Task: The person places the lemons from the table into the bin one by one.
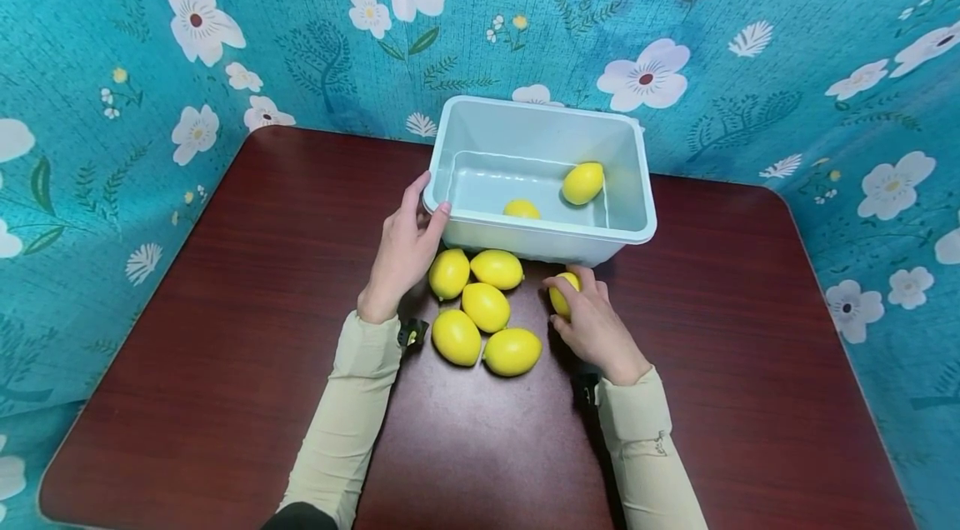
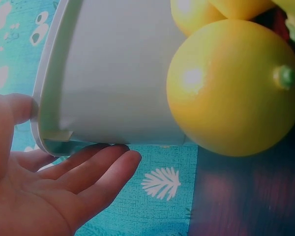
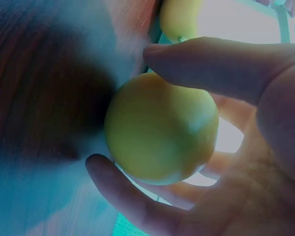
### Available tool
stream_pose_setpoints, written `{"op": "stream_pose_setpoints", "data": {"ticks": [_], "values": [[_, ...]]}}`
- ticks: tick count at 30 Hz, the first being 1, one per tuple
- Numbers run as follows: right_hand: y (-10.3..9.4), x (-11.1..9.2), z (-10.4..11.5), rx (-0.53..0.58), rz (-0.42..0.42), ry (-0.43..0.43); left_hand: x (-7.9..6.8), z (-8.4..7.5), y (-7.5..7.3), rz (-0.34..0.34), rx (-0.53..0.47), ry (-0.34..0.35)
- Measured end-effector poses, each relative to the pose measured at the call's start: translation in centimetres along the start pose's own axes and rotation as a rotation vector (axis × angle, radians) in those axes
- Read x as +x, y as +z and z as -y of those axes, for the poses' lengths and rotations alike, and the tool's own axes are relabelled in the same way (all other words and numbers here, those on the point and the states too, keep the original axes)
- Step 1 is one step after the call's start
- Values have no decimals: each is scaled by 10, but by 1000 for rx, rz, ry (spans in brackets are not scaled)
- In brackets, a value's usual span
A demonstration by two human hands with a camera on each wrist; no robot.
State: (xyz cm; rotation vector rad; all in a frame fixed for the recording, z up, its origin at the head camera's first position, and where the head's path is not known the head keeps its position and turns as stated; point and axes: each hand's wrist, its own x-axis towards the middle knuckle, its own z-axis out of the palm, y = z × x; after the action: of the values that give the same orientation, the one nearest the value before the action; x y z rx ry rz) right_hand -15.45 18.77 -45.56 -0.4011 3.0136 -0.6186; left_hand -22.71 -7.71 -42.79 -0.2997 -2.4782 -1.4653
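Note:
A pale blue plastic bin (image 1: 540,240) stands at the back of the table with two lemons inside, one lemon (image 1: 582,183) toward the right and another partly hidden by the front wall. My left hand (image 1: 405,251) holds the bin's front left corner, thumb at the rim and fingers along the side. In front of the bin my right hand (image 1: 596,326) grips a lemon (image 3: 162,128), with thumb and fingers curled around it. Between the hands lie several more yellow lemons (image 1: 486,307) in a loose cluster; in the left wrist view one lemon (image 2: 231,88) looms close beside the bin.
The dark reddish-brown table (image 1: 225,330) has rounded corners and extends to both sides of the bin. A teal floral cloth (image 1: 480,30) hangs behind the table and along its sides.

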Motion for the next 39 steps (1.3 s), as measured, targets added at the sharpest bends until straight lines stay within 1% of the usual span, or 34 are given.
{"op": "stream_pose_setpoints", "data": {"ticks": [9,18,30,39], "values": [[2,0,-1,-16,-10,6,0,-1,-1,5,10,-13],[2,-1,-3,-14,-17,10,0,0,0,4,-2,1],[3,-1,-4,-34,-15,20,-1,-1,0,0,14,1],[0,-2,-3,-33,-14,19,0,-1,0,-1,9,-2]]}}
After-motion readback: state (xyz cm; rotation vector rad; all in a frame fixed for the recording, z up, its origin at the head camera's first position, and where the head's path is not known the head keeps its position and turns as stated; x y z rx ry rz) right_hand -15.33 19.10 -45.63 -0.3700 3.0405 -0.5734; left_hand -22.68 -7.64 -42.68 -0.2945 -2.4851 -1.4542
